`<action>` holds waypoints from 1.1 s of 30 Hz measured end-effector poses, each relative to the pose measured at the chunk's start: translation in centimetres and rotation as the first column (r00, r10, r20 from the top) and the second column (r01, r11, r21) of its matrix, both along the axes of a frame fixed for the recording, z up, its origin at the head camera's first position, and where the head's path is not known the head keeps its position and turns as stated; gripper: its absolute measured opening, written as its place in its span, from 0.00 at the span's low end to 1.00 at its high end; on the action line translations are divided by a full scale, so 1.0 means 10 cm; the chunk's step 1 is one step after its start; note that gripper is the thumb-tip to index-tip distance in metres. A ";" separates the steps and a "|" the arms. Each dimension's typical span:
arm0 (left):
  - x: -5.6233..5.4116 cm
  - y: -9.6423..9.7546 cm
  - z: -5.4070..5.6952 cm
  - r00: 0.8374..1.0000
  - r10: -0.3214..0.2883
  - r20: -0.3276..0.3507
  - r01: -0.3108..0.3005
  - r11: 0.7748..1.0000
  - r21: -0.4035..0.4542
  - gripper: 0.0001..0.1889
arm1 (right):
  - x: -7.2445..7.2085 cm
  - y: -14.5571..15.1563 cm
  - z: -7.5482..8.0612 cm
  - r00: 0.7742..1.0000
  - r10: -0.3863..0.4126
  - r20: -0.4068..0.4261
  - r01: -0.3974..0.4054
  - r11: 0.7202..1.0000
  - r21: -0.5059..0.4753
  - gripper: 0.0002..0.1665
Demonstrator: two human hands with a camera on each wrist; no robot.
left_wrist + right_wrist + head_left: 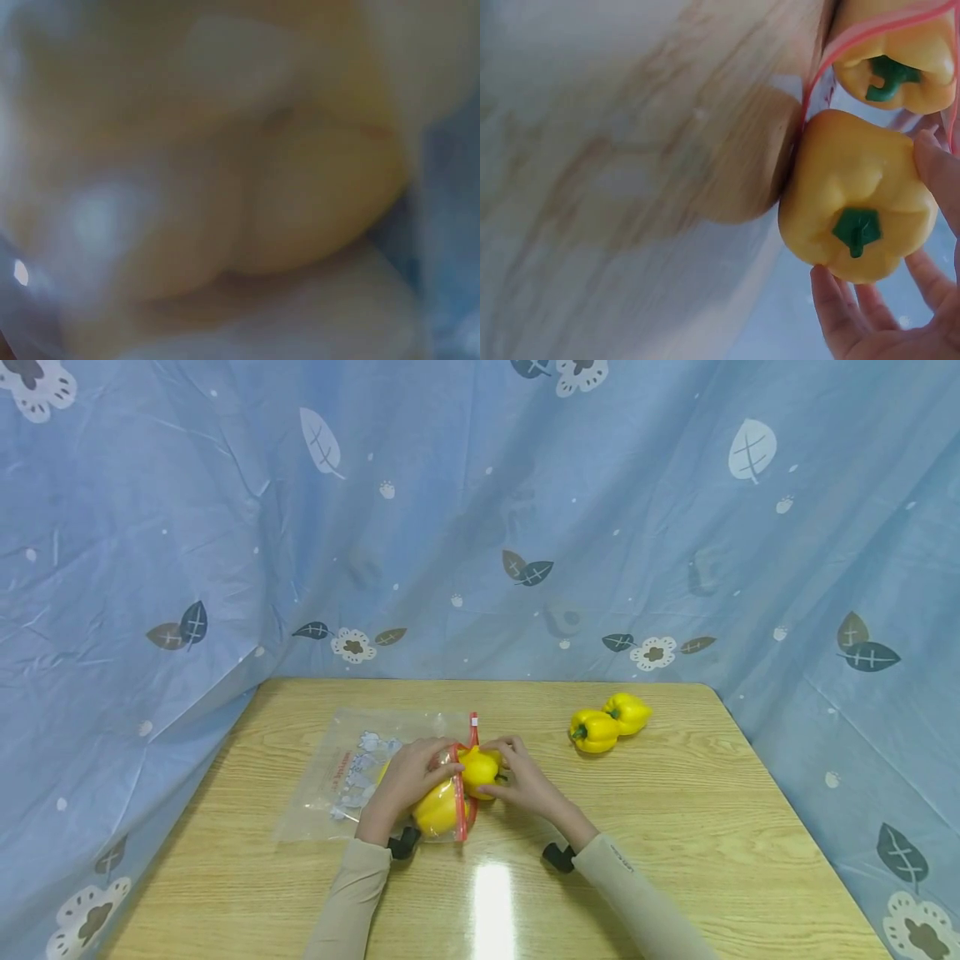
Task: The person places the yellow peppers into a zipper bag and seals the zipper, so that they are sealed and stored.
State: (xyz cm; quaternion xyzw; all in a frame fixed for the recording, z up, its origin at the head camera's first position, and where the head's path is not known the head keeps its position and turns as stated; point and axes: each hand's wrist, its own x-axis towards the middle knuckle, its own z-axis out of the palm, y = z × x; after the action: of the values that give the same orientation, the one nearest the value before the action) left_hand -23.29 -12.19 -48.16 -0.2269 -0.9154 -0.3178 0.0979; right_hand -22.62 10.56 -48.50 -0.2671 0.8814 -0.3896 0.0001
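A clear zip bag [311, 797] with a red zip edge and printed blue figures lies on the table, its mouth to the right. Inside it sits a yellow bell pepper [435, 812], whose green stem shows in the right wrist view. My left hand [401, 781] reaches over the bag and grips its upper side at the red edge. In my right hand [531, 785] a second yellow bell pepper [855, 187] is held between thumb and fingers, stem toward the palm, right at the bag's mouth. The left wrist view is blurred, with a yellowish shape filling most of it.
Two more yellow bell peppers [595, 732] rest against each other at the back right of the wooden table [675, 827]. A blue patterned curtain [465, 518] hangs behind the table and along both sides.
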 end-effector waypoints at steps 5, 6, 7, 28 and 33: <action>0.00 0.00 0.00 1.000 0.003 0.020 -0.002 1.000 -0.018 0.25 | 0.00 -0.02 0.00 0.997 -0.070 0.044 0.071 0.997 -0.011 0.35; 0.00 0.00 0.00 1.000 0.003 0.021 -0.002 1.000 -0.021 0.25 | 0.00 -0.02 -0.01 0.996 -0.075 0.044 0.076 0.997 -0.019 0.35; 0.00 0.01 0.01 1.000 0.002 0.022 -0.001 1.000 -0.022 0.25 | 0.00 -0.03 -0.01 0.996 -0.079 0.041 0.080 0.996 -0.027 0.34; 0.01 0.01 0.00 0.999 0.029 0.039 -0.028 0.999 -0.031 0.28 | 0.00 -0.06 -0.06 0.999 -0.024 0.024 0.025 0.997 -0.079 0.30; 0.01 0.00 0.00 0.999 0.020 0.032 -0.019 0.999 -0.026 0.26 | 0.02 -0.03 -0.05 0.999 0.053 0.012 -0.051 0.992 -0.116 0.26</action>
State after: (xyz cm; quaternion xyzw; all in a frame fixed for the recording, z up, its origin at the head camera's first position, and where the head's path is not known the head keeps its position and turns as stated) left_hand -23.21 -12.17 -48.11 -0.2140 -0.9230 -0.3088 0.0835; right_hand -22.45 10.24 -48.98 -0.2865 0.8501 -0.4418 0.0015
